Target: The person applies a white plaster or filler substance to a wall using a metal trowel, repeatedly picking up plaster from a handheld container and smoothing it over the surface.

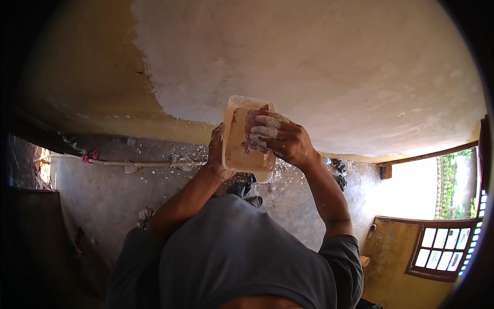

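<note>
Above the spattered floor (298, 201), a pale tray (236, 141) sits just right of the left hand (215, 152), which clasps its left wall, fingers largely hidden. Inside the tray's right half, reddish ragged material (250, 127) lies under the bent, white-smeared fingers of the right hand (287, 141); they touch it, but whether they pinch it cannot be told.

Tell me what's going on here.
A person is holding a shallow rectangular tub in front of a wall, with the left hand gripping its side. The right hand, its fingers smeared whitish, reaches into the tub, fingers on a ragged-edged reddish piece whose material I can't make out. Most of the wall is pale, with a yellow-brown area at the left. White specks dot the grey floor below.
</note>
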A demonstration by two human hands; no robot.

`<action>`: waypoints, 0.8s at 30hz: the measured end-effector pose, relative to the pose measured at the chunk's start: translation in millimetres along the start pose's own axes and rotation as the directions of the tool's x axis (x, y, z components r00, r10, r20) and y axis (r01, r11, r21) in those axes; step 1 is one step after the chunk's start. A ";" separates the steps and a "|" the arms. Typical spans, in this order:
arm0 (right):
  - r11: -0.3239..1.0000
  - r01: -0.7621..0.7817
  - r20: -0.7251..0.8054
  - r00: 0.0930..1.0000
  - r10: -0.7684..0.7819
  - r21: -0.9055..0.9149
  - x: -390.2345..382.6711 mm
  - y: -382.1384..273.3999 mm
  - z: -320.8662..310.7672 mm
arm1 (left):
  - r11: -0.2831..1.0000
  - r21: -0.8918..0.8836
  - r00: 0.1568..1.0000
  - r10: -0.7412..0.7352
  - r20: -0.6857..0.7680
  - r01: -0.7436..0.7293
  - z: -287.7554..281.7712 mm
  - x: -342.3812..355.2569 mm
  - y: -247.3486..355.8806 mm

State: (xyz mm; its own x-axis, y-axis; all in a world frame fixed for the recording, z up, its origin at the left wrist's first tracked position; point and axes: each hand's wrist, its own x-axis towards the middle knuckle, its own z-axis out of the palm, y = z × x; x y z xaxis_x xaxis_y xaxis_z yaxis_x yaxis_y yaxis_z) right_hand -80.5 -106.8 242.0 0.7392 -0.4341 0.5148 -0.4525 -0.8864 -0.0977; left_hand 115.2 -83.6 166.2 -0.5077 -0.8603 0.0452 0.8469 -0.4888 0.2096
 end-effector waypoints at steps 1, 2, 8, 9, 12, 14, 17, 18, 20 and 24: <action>1.000 -0.010 -0.065 0.998 0.011 0.010 -3.9 0.5 4.5 | 0.999 0.038 1.000 0.014 -0.004 -0.013 -2.8 1.7 0.1; 1.000 -0.007 -0.067 0.998 0.008 0.007 -7.9 3.1 6.1 | 0.997 0.077 0.999 0.032 -0.005 -0.031 -2.5 3.6 1.1; 0.989 -0.094 -0.307 0.950 0.056 -0.112 -40.0 4.5 -4.9 | 0.998 0.052 0.981 0.055 -0.186 -0.046 18.1 7.6 12.1; 0.982 -0.086 -0.314 0.949 0.029 -0.167 -46.9 6.4 -3.0 | 0.995 0.085 0.982 0.074 -0.173 -0.060 17.3 9.2 13.2; 0.895 -0.192 -0.407 0.913 0.013 -0.402 -59.3 6.4 -10.4 | 0.990 0.095 0.978 0.118 -0.174 -0.103 16.6 16.8 23.0; 0.855 -0.250 -0.493 0.870 -0.007 -0.454 -55.5 14.3 -18.6 | 0.978 0.170 0.983 0.139 -0.120 -0.118 21.2 19.9 26.1; 0.763 -0.338 -0.612 0.786 -0.093 -0.550 -32.2 30.9 -44.8 | 0.965 0.204 0.960 0.204 -0.194 -0.164 21.0 20.4 33.6; 0.755 -0.346 -0.613 0.785 -0.093 -0.557 -22.7 35.1 -53.7 | 0.967 0.204 0.963 0.194 -0.187 -0.155 22.0 20.4 33.0; 0.625 -0.429 -0.549 0.836 0.001 -0.652 0.2 42.8 -74.7 | 0.964 0.177 0.950 0.234 -0.205 -0.200 23.8 21.9 32.2; 0.521 -0.399 -0.354 0.916 0.188 -0.755 91.2 71.7 -132.0 | 0.960 0.211 0.954 0.226 -0.195 -0.185 3.0 10.4 38.6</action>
State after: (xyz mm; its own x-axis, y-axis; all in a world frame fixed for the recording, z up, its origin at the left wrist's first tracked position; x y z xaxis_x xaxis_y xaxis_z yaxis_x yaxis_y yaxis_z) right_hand -111.4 -188.7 394.4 0.4152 -0.5076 0.7550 -0.9070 -0.1672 0.3864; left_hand 142.1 -111.0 177.7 -0.2619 -0.9599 -0.1003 0.8733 -0.2799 0.3988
